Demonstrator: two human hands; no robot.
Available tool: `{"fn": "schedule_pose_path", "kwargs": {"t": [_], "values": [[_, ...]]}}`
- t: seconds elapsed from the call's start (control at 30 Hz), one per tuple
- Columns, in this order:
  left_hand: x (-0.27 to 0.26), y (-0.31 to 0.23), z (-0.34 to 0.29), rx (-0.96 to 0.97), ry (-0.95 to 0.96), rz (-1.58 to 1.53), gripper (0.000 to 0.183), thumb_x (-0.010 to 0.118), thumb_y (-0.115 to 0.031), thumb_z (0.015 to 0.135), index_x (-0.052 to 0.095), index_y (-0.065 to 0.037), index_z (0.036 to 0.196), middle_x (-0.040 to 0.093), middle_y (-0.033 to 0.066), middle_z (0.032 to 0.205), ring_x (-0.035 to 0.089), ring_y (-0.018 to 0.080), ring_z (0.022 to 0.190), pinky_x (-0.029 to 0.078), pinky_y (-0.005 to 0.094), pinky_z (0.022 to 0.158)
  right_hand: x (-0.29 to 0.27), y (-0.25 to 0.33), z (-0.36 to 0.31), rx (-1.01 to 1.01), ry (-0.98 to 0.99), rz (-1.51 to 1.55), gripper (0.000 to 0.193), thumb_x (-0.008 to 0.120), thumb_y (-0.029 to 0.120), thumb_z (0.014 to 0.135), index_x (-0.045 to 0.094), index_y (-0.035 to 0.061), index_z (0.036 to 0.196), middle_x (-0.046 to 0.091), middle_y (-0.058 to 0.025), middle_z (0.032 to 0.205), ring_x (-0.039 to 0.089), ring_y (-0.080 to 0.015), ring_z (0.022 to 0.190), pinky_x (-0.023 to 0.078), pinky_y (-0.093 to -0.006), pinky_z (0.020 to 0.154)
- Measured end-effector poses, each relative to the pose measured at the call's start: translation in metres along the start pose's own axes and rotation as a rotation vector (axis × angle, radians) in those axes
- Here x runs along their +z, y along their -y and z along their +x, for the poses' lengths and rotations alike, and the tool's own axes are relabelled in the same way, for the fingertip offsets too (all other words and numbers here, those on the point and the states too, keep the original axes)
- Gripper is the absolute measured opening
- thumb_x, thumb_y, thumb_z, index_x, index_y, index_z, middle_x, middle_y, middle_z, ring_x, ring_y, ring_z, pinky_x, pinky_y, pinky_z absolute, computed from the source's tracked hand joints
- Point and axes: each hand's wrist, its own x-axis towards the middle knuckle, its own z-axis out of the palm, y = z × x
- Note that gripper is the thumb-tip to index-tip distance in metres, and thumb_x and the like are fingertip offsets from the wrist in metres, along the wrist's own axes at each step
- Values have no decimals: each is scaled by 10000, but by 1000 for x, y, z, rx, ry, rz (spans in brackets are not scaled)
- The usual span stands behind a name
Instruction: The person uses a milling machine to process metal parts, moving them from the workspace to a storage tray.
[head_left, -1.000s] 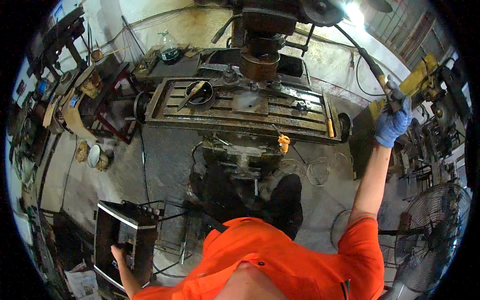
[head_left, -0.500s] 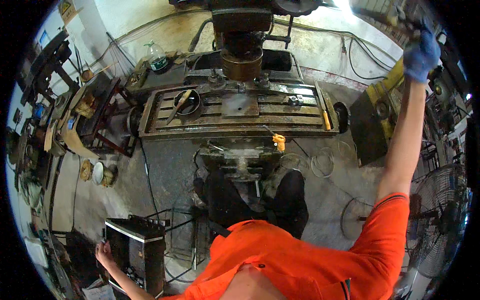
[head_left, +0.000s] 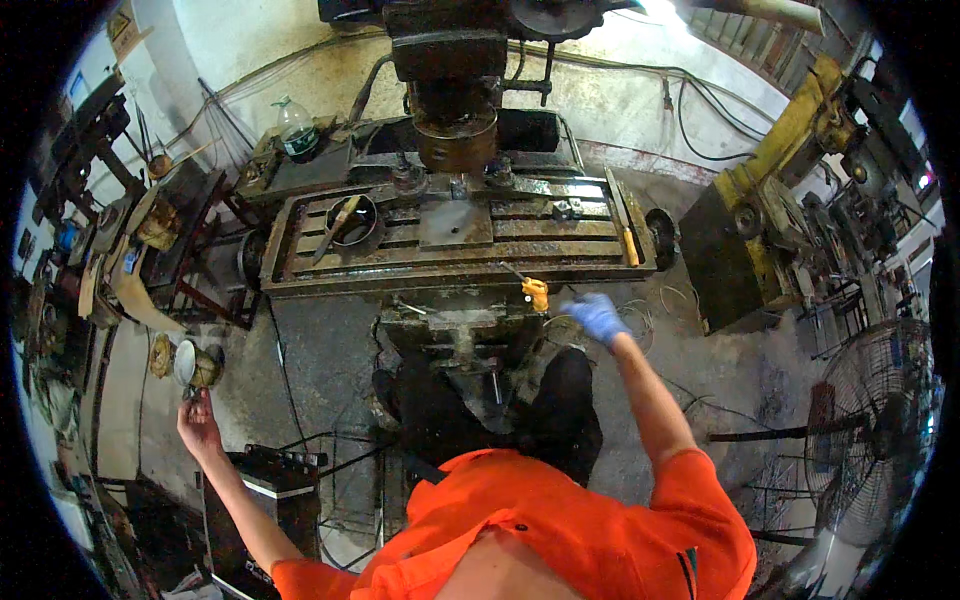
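My bare left hand (head_left: 199,425) is raised at the left, its fingertips closed around a small dark thing I cannot make out. A white round dish (head_left: 185,362) lies just beyond those fingertips. In a blue glove, my right hand (head_left: 597,318) is in front of the milling machine table (head_left: 400,278), to the right of an orange air blow gun (head_left: 535,293) at the table's front edge. A gap shows between glove and blow gun. The gloved fingers are smeared by motion.
A round pan (head_left: 368,238) with a brush across it, a flat metal plate (head_left: 440,222) and a yellow-handled file (head_left: 631,247) lie on the machine table. The spindle head (head_left: 455,130) hangs above. A black drawer box (head_left: 265,490) stands lower left, a fan (head_left: 865,440) at right.
My right hand has come down from the lever at the upper right to the front of the table. My left hand has risen from beside the drawer box toward the white dish.
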Motion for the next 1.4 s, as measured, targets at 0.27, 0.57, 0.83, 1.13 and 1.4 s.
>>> {"fn": "schedule_pose_path", "kwargs": {"t": [0.27, 0.57, 0.83, 1.13, 1.4], "values": [[33, 68, 7, -95, -19, -2, 203, 530, -130, 812, 540, 20, 947, 595, 152, 863, 601, 334, 803, 480, 414, 774, 114, -43, 53, -36, -354, 536, 232, 705, 239, 722, 565, 76, 812, 477, 34, 626, 414, -73, 507, 366, -247, 454], [54, 100, -22, -151, 154, -80, 107, 479, -109, 805, 487, -23, 742, 535, 84, 662, 575, 257, 644, 471, 450, 812, 65, 84, -59, -485, -191, -188, 361, 704, 174, 686, 571, 31, 989, 617, -81, 750, 579, -184, 635, 464, -299, 597], [62, 143, -27, -216, 169, 98, 163, 506, -154, 798, 543, -4, 850, 587, 92, 742, 576, 203, 660, 505, 402, 712, 204, 233, -107, -715, 341, -916, 460, 514, 465, 747, 655, 29, 785, 625, -202, 776, 619, -331, 731, 489, -400, 669], [72, 150, -36, -298, 81, 85, 100, 499, -138, 801, 489, -51, 754, 527, 64, 682, 471, 188, 540, 444, 341, 585, 184, 228, -100, -683, 529, -874, 470, 552, 454, 705, 648, 6, 808, 624, -202, 772, 614, -339, 729, 483, -404, 677], [85, 165, -24, -350, 28, 154, 93, 535, -137, 814, 514, -48, 798, 548, 57, 663, 520, 187, 556, 471, 329, 605, 36, 167, -42, -184, -56, -843, 478, 506, 497, 728, 653, 45, 778, 628, -189, 801, 612, -332, 764, 476, -398, 672]]}}
